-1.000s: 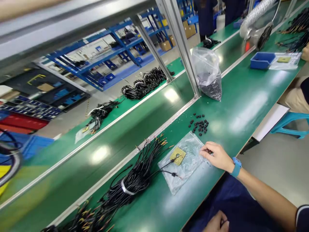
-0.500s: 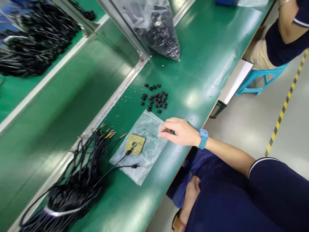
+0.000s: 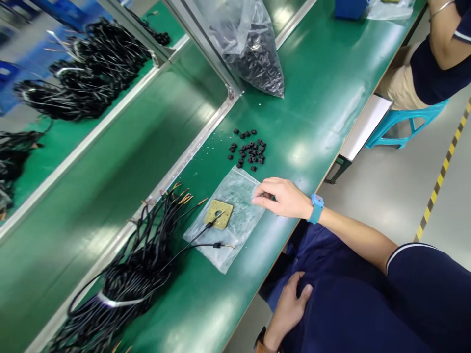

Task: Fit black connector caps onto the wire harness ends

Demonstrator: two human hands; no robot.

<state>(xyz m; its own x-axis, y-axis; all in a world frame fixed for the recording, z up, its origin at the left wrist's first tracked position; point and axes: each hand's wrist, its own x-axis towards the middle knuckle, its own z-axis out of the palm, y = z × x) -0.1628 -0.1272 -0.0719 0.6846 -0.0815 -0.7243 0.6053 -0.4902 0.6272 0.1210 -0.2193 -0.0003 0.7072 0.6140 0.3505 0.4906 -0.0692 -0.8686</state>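
My right hand (image 3: 281,197), with a blue wristband, rests at the near edge of a clear zip bag (image 3: 239,230) lying flat on the bench. Its thumb and fingers are curled together; whatever is between them is hidden. My left hand (image 3: 289,306) lies at my lap, thumb spread from the fingers, holding nothing. On the bag sits a square yellow sponge (image 3: 225,210) with a centre hole. Two black cable ends cross the bag, each with a small black fitting (image 3: 217,245); one tip lies over the sponge. Several loose black fittings (image 3: 253,153) are scattered beyond the bag.
A tied bundle of black cables (image 3: 136,274) lies left of the bag. Behind runs a metal frame (image 3: 221,63). A plastic bag of black parts (image 3: 257,63) and a blue bin (image 3: 349,9) stand farther along. A co-worker sits on a blue stool (image 3: 412,125).
The view has shifted, so the bench things appear farther right. My left hand has come out more from my lap, its thumb now apart. My right hand keeps its curled pose by the bag.
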